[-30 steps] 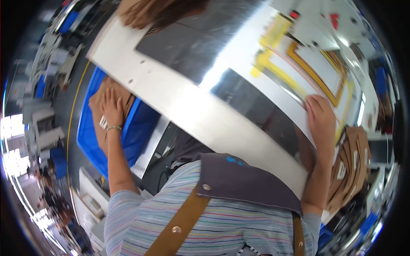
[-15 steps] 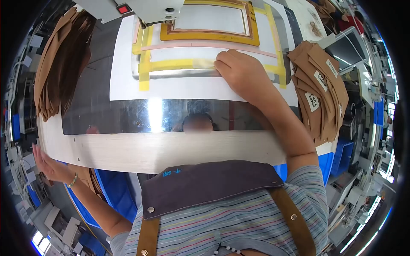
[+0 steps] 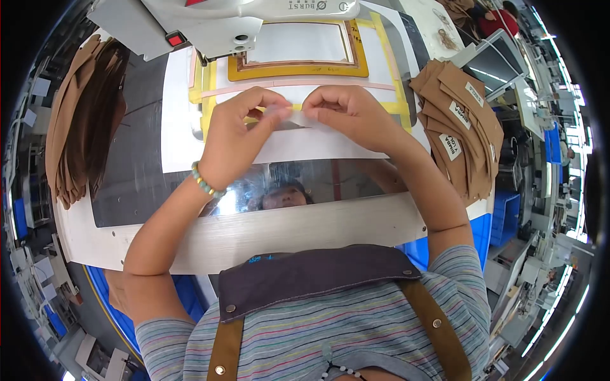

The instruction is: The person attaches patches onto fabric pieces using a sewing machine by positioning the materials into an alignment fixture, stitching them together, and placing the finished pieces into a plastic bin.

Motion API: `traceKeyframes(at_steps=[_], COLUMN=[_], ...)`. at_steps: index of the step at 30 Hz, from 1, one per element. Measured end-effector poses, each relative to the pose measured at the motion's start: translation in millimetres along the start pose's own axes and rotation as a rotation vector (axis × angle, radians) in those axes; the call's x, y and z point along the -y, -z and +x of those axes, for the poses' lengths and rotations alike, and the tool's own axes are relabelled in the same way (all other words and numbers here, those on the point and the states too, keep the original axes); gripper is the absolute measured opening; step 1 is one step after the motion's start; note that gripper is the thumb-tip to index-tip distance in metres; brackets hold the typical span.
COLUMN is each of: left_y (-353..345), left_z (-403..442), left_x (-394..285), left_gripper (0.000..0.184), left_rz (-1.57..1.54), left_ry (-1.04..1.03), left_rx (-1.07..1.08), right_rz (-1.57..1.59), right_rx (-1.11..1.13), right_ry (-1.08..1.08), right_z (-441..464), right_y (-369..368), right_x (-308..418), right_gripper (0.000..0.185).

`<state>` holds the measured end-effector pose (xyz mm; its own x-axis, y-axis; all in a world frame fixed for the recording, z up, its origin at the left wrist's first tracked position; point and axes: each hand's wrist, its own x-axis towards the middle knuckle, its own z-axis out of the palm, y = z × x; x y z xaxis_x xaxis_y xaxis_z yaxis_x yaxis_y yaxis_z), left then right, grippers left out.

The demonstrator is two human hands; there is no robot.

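A short, translucent whitish strip [image 3: 298,119] stretches between my two hands, above the near edge of a taped frame. My left hand [image 3: 238,130], with a bead bracelet at the wrist, pinches its left end between thumb and fingers. At the other end, my right hand [image 3: 352,117] is closed in a pinch too. Below them lies a white sheet [image 3: 203,152] with yellow tape [image 3: 401,95] around a metal-edged panel. Just beyond my fingers is a yellow-bordered rectangular frame [image 3: 305,71]. Whether the strip is tape or film cannot be made out.
A sewing machine head [image 3: 222,32] overhangs the back left. Brown pieces [image 3: 82,120] stand stacked at left; labelled brown pieces [image 3: 460,120] fan out at right. A shiny metal plate [image 3: 298,184] borders the table's pale front edge [image 3: 318,225]. Blue bins [image 3: 505,219] sit below.
My left hand has come from beyond the table's left edge to the middle, meeting my right hand. The strip now shows between them, lifted off the taped edge. The view has shifted slightly.
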<state>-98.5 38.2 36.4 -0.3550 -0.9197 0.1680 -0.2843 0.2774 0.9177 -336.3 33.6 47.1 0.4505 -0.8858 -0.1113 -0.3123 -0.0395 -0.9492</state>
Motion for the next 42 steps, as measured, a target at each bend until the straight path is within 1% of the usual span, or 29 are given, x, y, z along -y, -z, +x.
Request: traceKeyframes(at_steps=[2, 5, 8, 11, 14, 15, 17, 18, 19, 22, 23, 26, 29, 32, 35, 38, 39, 42], left_y=[0, -1, 5, 32, 65, 67, 64, 63, 65, 59, 60, 60, 60, 56, 54, 54, 53, 52], left_z=[7, 10, 7, 10, 14, 11, 14, 14, 14, 10, 10, 11, 12, 15, 15, 16, 15, 16], left_x=[3, 7, 12, 23, 45, 59, 60, 61, 66, 70, 72, 70, 67, 70, 65, 64, 63, 63], left_gripper=[0.018, 0.012, 0.01, 0.009, 0.015, 0.024, 0.028, 0.029, 0.04, 0.056, 0.065, 0.068, 0.073, 0.072, 0.069, 0.067, 0.066, 0.065], left_rz=[-0.055, -0.097, -0.152, 0.335, 0.942, 0.898, 0.909, 0.914, 0.908, 0.955, 0.95, 0.967, 0.995, 1.039, 1.046, 1.039, 1.038, 1.028], left_ry=[0.182, 0.22, 0.225, -0.298, -0.533, -0.363, -0.369, -0.368, -0.285, -0.298, -0.248, -0.253, -0.211, -0.218, -0.186, -0.17, -0.17, -0.181], left_rx=[-0.003, -0.056, -0.073, -0.215, -0.227, -0.169, -0.13, -0.111, 0.018, 0.019, 0.069, 0.087, 0.14, 0.132, 0.134, 0.135, 0.132, 0.116], right_rz=[0.047, 0.102, -0.21, -0.492, -0.706, -0.635, -0.495, -0.592, -0.685, -0.512, -0.485, -0.48, -0.442, -0.353, -0.421, -0.431, -0.535, -0.581], right_rx=[-0.067, -0.12, -0.048, -0.261, -0.215, -0.236, -0.27, -0.133, 0.005, 0.067, 0.031, -0.008, -0.005, 0.008, 0.006, -0.03, -0.026, 0.117], right_ry=[-0.008, 0.056, 0.106, 0.259, -0.079, 0.023, 0.229, 0.122, 0.013, -0.101, -0.094, -0.037, -0.04, -0.013, -0.012, 0.021, -0.002, -0.099], right_z=[1, 1, 5, 32, 62, 74, 103, 118, 127, 131, 133, 133, 131, 138, 138, 128, 126, 118], right_y=[-2, -12, 2, 38, 69, 72, 67, 67, 64, 44, 41, 36, 36, 32, 27, 43, 52, 89], right_x=[1, 10, 13, 16, 50, 39, -3, -14, -13, -4, -10, -14, -12, -19, -13, -11, -5, -7], right_gripper=[0.018, 0.022, 0.026, 0.027, 0.026, 0.025, 0.025, 0.023, 0.022, 0.012, 0.014, 0.015, 0.015, 0.015, 0.017, 0.021, 0.025, 0.025])
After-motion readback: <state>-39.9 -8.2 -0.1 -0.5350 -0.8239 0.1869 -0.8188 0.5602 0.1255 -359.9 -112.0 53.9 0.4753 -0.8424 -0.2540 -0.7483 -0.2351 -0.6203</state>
